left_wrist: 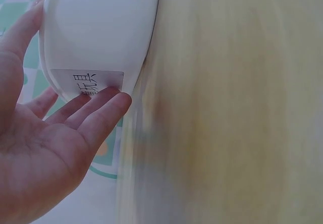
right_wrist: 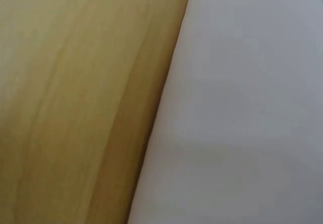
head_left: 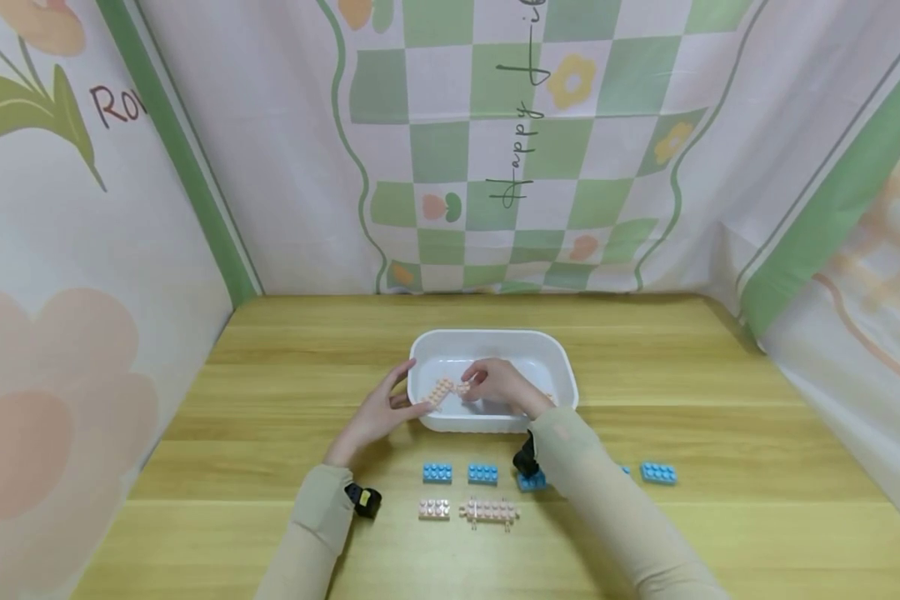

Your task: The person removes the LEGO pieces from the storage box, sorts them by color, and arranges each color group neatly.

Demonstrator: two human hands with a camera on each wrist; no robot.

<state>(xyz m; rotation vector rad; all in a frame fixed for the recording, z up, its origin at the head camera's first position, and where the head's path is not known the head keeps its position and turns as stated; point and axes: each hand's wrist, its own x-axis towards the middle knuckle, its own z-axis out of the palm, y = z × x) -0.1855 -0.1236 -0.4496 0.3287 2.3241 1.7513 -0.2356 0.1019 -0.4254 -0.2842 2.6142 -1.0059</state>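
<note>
Right hand [head_left: 498, 385]: fingers pinch one small peach brick [head_left: 462, 387] inside one white tub [head_left: 491, 424]. Left hand [head_left: 378, 414]: fingers spread, touching the tub's end. Risk: a loose pinch may drop the brick among the peach pieces [head_left: 440, 392], number unclear. Counter [head_left: 307, 358]: five blue bricks [head_left: 437, 473] visible, two partly hidden; one pale pink brick [head_left: 434, 510]; one pegged pink plate [head_left: 490, 511].

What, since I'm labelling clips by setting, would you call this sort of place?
Probably an indoor, curtained-off space for tabletop play or handwork: white-and-green printed fabric curtains hang around a yellowish, wood-grained table, and small, studded plastic bricks, blue and pale pink, are set out on it.
</note>
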